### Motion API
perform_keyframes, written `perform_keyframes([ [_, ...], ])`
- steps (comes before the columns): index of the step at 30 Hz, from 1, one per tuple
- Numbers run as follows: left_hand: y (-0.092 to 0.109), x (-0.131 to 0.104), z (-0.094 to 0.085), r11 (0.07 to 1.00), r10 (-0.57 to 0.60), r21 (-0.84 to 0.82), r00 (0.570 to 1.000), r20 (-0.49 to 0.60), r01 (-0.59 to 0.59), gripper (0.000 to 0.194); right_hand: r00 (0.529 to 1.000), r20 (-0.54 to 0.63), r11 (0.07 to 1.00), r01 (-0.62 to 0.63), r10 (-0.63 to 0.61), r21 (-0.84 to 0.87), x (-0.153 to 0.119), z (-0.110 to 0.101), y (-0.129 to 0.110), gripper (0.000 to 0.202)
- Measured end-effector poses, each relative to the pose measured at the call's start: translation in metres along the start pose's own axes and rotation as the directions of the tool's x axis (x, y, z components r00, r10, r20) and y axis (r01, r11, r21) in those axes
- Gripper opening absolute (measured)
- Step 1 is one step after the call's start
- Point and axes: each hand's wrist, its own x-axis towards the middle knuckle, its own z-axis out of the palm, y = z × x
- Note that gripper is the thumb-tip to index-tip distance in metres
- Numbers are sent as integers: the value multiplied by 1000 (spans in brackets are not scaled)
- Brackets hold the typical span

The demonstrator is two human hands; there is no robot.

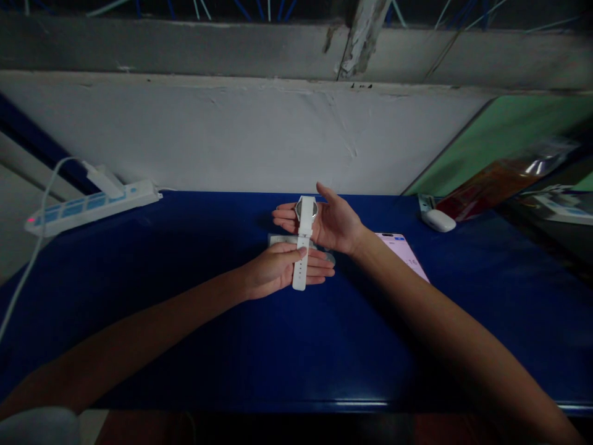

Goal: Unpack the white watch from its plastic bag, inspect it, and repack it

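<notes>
Pinching round, silver-cased wristwatch [303, 238] by white, rubbery-looking strap [300, 272] with left hand [274, 270]; supporting beneath with unclenched right hand [336, 226]. Likely light, pliant; best held by strap.

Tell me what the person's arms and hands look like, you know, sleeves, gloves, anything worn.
The left hand and right hand are ungloved, with no rings that I can make out. The left forearm and right forearm are bare. A pale grey patch at bottom left may be a sleeve edge; no right sleeve shows.
</notes>
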Motion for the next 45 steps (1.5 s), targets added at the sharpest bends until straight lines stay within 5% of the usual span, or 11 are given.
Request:
perform_keyframes([
  [13, 2, 0, 9, 999, 28, 21, 989, -144, -25, 30, 1000, 6, 1000, 2, -2, -18, -5, 6, -4, 58],
  [17, 8, -1, 7, 1000, 16, 1, 991, -132, -16, 40, 985, -94, 990, 142, -142, -6, -5, -1, -12, 46],
  [22, 21, -4, 14, 998, 10, -58, 973, -230, -24, 60, 904, -203, 926, 375, -377, -53, -8, -8, -24, 21],
  [26, 24, -5, 20, 997, 40, -56, 951, -307, -60, 56, 887, -179, 900, 395, -425, -184, -9, 1, -22, 21],
  [30, 20, -4, 17, 994, 91, -39, 970, -225, -102, 42, 916, -48, 848, 348, -399, -401, -10, 11, -9, 27],
  [35, 11, -4, 13, 985, 169, 50, 979, -110, -164, 20, 867, 67, 585, 388, -493, -712, -11, 13, 1, 29],
  [37, 9, -4, 12, 980, 183, 92, 978, -105, -174, 19, 882, 81, 521, 346, -464, -781, -11, 13, 3, 32],
  [41, 7, -3, 11, 976, 194, 122, 976, -102, -181, 17, 923, 86, 556, 299, -376, -776, -9, 10, 6, 35],
  [45, 8, -2, 9, 981, 177, 99, 980, -96, -167, 17, 889, 74, 548, 342, -451, -764, -7, 10, 8, 35],
])
